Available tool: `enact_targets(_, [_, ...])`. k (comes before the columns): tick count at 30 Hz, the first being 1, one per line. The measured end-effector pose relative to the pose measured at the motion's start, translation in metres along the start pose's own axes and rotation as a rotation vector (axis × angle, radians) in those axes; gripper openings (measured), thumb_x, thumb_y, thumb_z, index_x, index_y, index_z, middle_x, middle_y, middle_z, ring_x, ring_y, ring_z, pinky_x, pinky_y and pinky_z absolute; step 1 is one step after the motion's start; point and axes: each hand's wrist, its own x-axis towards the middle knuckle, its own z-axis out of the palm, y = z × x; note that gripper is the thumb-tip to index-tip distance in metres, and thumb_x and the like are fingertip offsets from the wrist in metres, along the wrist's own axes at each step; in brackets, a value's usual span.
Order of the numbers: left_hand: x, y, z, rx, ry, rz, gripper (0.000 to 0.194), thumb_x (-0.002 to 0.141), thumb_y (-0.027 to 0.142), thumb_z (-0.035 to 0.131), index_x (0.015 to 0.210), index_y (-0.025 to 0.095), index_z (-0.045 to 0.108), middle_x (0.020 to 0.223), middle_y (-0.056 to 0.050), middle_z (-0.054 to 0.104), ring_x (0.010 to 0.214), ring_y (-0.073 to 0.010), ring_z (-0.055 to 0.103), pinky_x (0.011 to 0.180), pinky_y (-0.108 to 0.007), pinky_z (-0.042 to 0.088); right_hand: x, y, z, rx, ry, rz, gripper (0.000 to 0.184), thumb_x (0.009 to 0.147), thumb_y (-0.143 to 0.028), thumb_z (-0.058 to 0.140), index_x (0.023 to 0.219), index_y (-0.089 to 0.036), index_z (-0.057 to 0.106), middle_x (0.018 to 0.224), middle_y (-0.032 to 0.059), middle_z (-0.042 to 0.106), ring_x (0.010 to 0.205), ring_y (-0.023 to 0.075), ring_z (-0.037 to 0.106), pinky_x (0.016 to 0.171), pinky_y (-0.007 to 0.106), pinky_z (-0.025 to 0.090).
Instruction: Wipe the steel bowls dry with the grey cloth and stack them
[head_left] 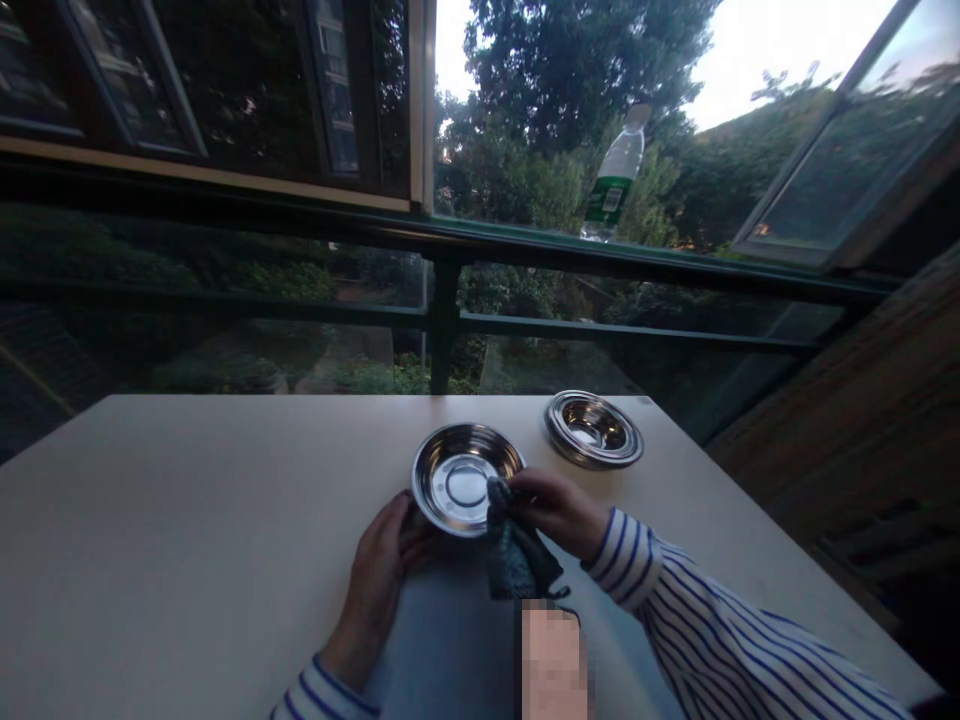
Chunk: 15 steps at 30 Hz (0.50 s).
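Observation:
A shiny stainless steel bowl [466, 482] is tilted slightly toward me near the middle of the white table. My left hand [384, 560] grips its lower left side, the fingertips partly hidden beneath the bowl. At the right rim, my right hand [559, 508] pinches a dark grey-green cloth [517, 555]. One bunched end of the cloth touches the rim and inner edge, while the rest hangs down in front. Whether the bowl's base rests on the table is hidden.
A stack of steel bowls [592, 430] stands at the table's far right corner. Beyond the white table [225, 500] run a dark railing [525, 255] and windows. A plastic bottle with a green label [613, 180] stands on the ledge. A pixelated patch covers the bottom centre.

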Motion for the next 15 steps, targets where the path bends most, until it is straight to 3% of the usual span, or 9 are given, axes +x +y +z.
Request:
enact_targets(3, [-0.008, 0.001, -0.006, 0.258, 0.208, 0.177, 0.033, 0.076, 0.038, 0.059, 0.1, 0.016, 0.057, 0.084, -0.005, 0.066, 0.069, -0.0171, 0.062, 0.067, -0.03, 0.049, -0.016, 0.006, -0.003, 0.213, 0.097, 0.029, 0.022, 0.078, -0.036, 0.059, 0.087, -0.017, 0.065, 0.076, 0.0033, 0.063, 0.072, 0.0161, 0.057, 0.067, 0.029, 0.046])
enact_targets(5, [-0.017, 0.002, -0.005, 0.412, 0.225, 0.273, 0.031, 0.073, 0.042, 0.059, 0.089, 0.016, 0.06, 0.074, -0.004, 0.064, 0.064, -0.0171, 0.06, 0.066, -0.03, 0.048, -0.025, 0.009, -0.001, 0.356, 0.152, 0.06, 0.027, 0.077, -0.042, 0.06, 0.088, -0.018, 0.064, 0.075, 0.0033, 0.063, 0.07, 0.0161, 0.058, 0.066, 0.03, 0.047])
enact_targets(8, [-0.035, 0.0, 0.008, 0.472, -0.059, 0.233, 0.04, 0.068, 0.046, 0.063, 0.089, 0.013, 0.064, 0.085, -0.01, 0.068, 0.078, -0.022, 0.062, 0.074, -0.032, 0.047, -0.034, 0.014, 0.008, 0.551, 0.227, 0.113, 0.033, 0.074, -0.047, 0.064, 0.09, -0.018, 0.063, 0.078, 0.0044, 0.064, 0.071, 0.0169, 0.06, 0.064, 0.031, 0.048])
enact_targets(11, [-0.05, -0.009, 0.028, 0.311, -0.333, 0.06, 0.054, 0.066, 0.046, 0.066, 0.106, 0.011, 0.06, 0.107, -0.016, 0.065, 0.098, -0.0258, 0.059, 0.081, -0.033, 0.046, -0.042, 0.016, 0.017, 0.693, 0.302, 0.159, 0.036, 0.07, -0.048, 0.067, 0.091, -0.019, 0.06, 0.081, 0.0046, 0.065, 0.072, 0.0167, 0.06, 0.066, 0.032, 0.048])
enact_targets(13, [-0.054, -0.016, 0.036, 0.233, -0.419, -0.025, 0.055, 0.069, 0.043, 0.065, 0.113, 0.011, 0.055, 0.104, -0.016, 0.066, 0.089, -0.0257, 0.063, 0.073, -0.035, 0.049, -0.048, 0.016, 0.019, 0.751, 0.334, 0.193, 0.035, 0.068, -0.044, 0.069, 0.09, -0.019, 0.059, 0.081, 0.0041, 0.064, 0.073, 0.0166, 0.06, 0.069, 0.033, 0.048])
enact_targets(15, [-0.051, -0.021, 0.041, 0.227, -0.41, -0.017, 0.051, 0.067, 0.036, 0.068, 0.11, 0.011, 0.056, 0.096, -0.014, 0.068, 0.081, -0.0247, 0.064, 0.068, -0.034, 0.049, -0.055, 0.017, 0.015, 0.784, 0.342, 0.234, 0.034, 0.066, -0.04, 0.07, 0.091, -0.02, 0.058, 0.085, 0.0042, 0.064, 0.077, 0.0177, 0.061, 0.07, 0.034, 0.048])
